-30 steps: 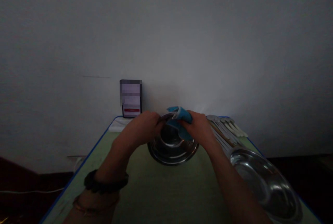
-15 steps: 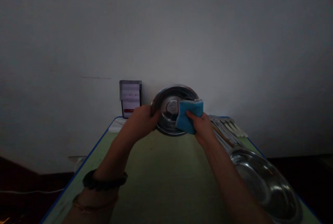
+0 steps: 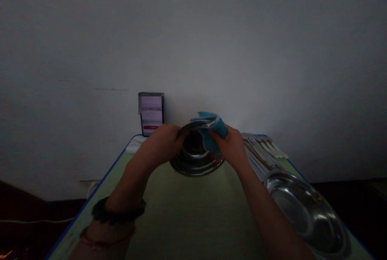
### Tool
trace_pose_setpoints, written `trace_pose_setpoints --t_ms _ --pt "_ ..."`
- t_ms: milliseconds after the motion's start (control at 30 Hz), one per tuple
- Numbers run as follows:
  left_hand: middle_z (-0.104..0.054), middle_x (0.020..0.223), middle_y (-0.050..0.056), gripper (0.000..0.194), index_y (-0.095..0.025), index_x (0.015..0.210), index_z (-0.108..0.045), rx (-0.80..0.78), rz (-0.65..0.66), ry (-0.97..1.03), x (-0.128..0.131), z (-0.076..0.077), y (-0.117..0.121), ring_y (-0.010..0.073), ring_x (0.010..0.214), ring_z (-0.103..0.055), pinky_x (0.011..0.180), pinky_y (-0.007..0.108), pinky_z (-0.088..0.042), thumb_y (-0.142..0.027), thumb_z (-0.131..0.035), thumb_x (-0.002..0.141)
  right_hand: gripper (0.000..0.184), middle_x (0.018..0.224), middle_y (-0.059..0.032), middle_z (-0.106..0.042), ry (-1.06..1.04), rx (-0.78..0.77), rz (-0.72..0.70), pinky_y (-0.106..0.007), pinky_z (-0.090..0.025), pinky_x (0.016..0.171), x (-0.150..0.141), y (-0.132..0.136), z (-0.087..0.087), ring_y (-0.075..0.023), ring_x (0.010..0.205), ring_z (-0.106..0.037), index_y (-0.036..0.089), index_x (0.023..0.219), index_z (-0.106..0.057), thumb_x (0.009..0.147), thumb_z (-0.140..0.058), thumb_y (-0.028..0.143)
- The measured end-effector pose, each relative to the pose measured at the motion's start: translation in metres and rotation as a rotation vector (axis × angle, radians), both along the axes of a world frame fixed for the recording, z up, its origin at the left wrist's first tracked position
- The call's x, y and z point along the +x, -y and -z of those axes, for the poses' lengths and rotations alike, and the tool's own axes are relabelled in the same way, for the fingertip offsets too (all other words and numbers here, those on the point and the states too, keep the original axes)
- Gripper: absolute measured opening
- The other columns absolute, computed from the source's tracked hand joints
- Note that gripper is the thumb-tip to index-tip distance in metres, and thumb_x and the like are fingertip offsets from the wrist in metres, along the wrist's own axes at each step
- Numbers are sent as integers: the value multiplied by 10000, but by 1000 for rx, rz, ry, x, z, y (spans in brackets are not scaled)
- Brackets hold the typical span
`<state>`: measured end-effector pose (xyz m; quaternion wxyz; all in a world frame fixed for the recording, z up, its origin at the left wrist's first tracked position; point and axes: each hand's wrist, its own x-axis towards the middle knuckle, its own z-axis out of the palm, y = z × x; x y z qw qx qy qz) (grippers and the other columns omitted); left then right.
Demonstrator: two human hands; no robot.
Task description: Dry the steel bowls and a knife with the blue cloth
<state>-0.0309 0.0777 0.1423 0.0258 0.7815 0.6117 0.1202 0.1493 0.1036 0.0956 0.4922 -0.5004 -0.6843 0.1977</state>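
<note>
A shiny steel bowl [image 3: 196, 167] is held tilted above the middle of the table. My left hand [image 3: 165, 143] grips its left rim, thumb toward the inside. In my right hand [image 3: 231, 147] is a blue cloth [image 3: 213, 141], pinched over the bowl's upper right rim so that it lies on both faces. Part of the bowl's inside is covered by the cloth, and the fingertips of both hands are partly hidden.
A phone [image 3: 152, 111] stands against the wall behind a white folded item [image 3: 135, 145]. Several spoons and other cutlery [image 3: 263, 151] lie at the right back. A larger steel basin [image 3: 308, 211] sits at the right edge of the green table [image 3: 187, 219].
The bowl has tipped and come lower, its opening now turned differently. The cloth has gone from the bowl's inner right side to folding over its upper rim.
</note>
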Motion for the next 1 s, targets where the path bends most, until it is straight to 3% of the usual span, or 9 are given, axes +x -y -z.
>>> trace_pose_setpoints --t_ms 100,233,333,467,633,767,900,1000 --pt "-554 498 51 466 -134 679 -619 17 -71 71 -5 -4 -3 167 510 -550 480 244 -340 -409 -284 850 328 689 -25 -646 -284 -77 39 -266 -429 587 -7 -7 12 -175 668 -575 140 727 -634 711 -557 459" --pt "-544 492 52 472 -123 639 -611 49 -170 228 -1 1 -9 182 524 -561 469 248 -354 -414 -295 834 330 894 -61 -670 -815 -253 -47 -307 -489 683 -18 -14 23 -185 784 -616 141 874 -620 693 -592 415" --pt "-605 589 66 441 -115 688 -619 43 -137 330 8 10 -13 193 593 -588 495 248 -386 -395 -307 824 278 980 -67 -658 -1115 -403 -58 -325 -516 708 -24 -16 26 -189 845 -627 167 898 -593 680 -621 336" --pt "-652 710 79 380 -112 798 -616 18 -48 367 17 16 -14 197 676 -610 566 255 -430 -342 -315 825 232 992 -50 -661 -1295 -536 -47 -329 -521 751 -30 -15 29 -183 883 -629 186 922 -578 702 -602 257" --pt "-659 874 107 362 -112 924 -592 112 -1 319 9 9 -8 228 786 -609 681 315 -458 -378 -369 820 196 926 -54 -681 -1226 -623 -103 -331 -516 761 -32 -11 25 -177 824 -641 163 873 -590 677 -607 167" --pt "-647 988 64 384 -161 1088 -541 167 68 569 0 0 -2 212 879 -595 750 321 -473 -392 -464 792 227 871 -45 -694 -1018 -540 -169 -351 -514 743 -18 -7 10 -191 789 -644 162 858 -614 634 -645 183" --pt "-662 962 52 416 -180 1125 -548 167 101 795 -3 -3 3 217 834 -611 733 349 -493 -375 -550 757 254 806 -44 -697 -750 -475 -277 -367 -496 750 4 -2 -6 -198 751 -644 154 844 -649 619 -672 268" --pt "-663 1009 57 443 -200 1171 -533 48 278 986 -2 -4 6 229 870 -616 760 359 -494 -337 -581 752 253 777 -35 -687 -596 -412 -267 -358 -495 702 18 1 -14 -190 707 -635 164 850 -651 641 -654 306"
